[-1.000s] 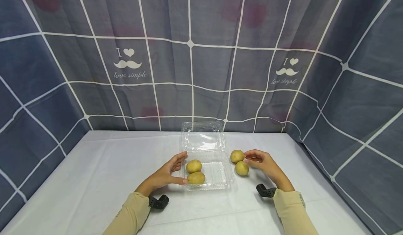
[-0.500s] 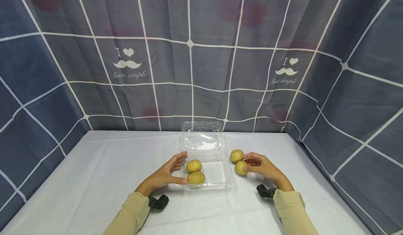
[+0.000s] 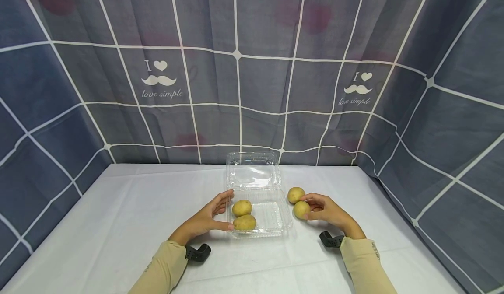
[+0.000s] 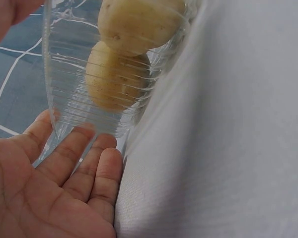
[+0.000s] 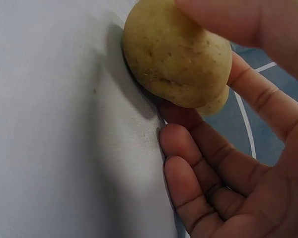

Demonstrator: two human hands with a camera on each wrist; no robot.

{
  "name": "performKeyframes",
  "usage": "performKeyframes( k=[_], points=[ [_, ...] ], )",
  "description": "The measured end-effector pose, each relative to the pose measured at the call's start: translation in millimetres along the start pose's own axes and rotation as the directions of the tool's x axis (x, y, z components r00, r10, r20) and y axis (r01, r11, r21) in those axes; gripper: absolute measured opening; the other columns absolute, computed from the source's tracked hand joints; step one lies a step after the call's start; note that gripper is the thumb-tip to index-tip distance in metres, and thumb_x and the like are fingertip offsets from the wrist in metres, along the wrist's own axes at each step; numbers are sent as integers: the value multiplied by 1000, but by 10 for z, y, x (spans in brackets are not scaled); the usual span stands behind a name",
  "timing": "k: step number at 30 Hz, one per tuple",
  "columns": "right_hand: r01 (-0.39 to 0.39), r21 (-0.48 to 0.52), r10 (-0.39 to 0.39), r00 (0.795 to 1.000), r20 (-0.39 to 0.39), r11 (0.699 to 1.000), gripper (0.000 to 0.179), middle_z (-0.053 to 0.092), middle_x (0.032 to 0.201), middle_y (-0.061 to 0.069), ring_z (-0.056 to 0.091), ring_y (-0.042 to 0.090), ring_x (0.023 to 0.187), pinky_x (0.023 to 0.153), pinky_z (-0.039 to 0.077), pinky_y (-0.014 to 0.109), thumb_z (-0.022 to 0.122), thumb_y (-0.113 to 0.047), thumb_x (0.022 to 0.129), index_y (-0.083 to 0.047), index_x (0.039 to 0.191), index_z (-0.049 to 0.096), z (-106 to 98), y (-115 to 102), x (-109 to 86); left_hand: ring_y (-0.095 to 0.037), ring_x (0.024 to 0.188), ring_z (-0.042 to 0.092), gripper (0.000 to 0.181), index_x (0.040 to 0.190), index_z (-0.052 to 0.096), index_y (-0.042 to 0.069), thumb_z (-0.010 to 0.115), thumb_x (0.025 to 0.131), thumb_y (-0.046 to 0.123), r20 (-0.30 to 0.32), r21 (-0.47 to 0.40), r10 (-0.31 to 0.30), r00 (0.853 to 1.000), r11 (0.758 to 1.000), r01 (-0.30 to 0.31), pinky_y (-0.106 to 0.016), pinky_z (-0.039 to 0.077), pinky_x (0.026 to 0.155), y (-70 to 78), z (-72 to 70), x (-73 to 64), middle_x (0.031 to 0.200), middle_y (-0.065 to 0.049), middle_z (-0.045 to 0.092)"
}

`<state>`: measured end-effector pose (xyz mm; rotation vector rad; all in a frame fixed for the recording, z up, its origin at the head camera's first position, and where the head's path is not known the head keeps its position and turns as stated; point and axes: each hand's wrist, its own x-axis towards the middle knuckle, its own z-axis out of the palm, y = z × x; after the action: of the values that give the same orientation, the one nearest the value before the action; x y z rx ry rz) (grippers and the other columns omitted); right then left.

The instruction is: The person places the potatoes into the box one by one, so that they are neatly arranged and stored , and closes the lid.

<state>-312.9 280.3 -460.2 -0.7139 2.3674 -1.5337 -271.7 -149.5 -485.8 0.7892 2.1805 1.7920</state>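
R hand (image 3: 329,210), thumb + fingers, I see pinching the front loose potato (image 3: 301,210) at its 9 o'clock; can't tell if it's off the cloth. 2nd loose potato (image 3: 295,194) is just beside that, approx 11 o'clock. L hand (image 3: 210,214) is spread, thumb at near L corner of the clear box (image 3: 272,217), fingers along its L wall; box is at that hand's 3 o'clock. In box: rounder potato (image 3: 242,208) approx 10 o'clock, longer potato (image 3: 245,222) approx 8, right next to it. Lid (image 3: 253,171) folded back, 12. White tablecloth (image 3: 118,215) under all; grid curtain (image 3: 212,79) behind, 12. Blk wrist cams (image 3: 198,253) by tan sleeves (image 3: 161,267).
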Motion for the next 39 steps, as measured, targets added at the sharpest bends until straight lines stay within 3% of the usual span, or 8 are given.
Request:
performKeyframes(
  k=[11, 20, 39],
  points=[
    [-13, 8, 14, 1000, -15, 1000, 53, 68, 122, 19, 65, 13, 102, 87, 56, 22, 84, 2, 88, 16, 134, 61, 10, 3, 10, -54, 157, 25, 111, 168, 20, -5, 92, 88, 20, 1, -8, 1, 1000, 1000, -1, -67, 25, 127, -11, 1, -4, 171, -35, 25],
    [22, 44, -21, 1000, -9, 999, 53, 69, 116, 12, 65, 11, 96, 84, 56, 20, 83, 3, 87, 18, 133, 61, -7, 28, -13, -54, 157, 25, 111, 168, 21, -6, 93, 88, 20, -3, -11, -5, 1000, 1000, 5, -56, 30, 129, 5, 2, -9, 171, -35, 25],
    [38, 50, -38, 999, -13, 998, 50, 70, 111, -1, 62, 13, 92, 81, 53, 21, 83, 1, 88, 17, 131, 63, -57, -76, -32, -53, 158, 25, 111, 168, 19, -7, 92, 88, 18, 2, -14, -2, 1000, 1000, 2, -64, 26, 128, -10, -4, 0, 171, -34, 25]
  ],
)
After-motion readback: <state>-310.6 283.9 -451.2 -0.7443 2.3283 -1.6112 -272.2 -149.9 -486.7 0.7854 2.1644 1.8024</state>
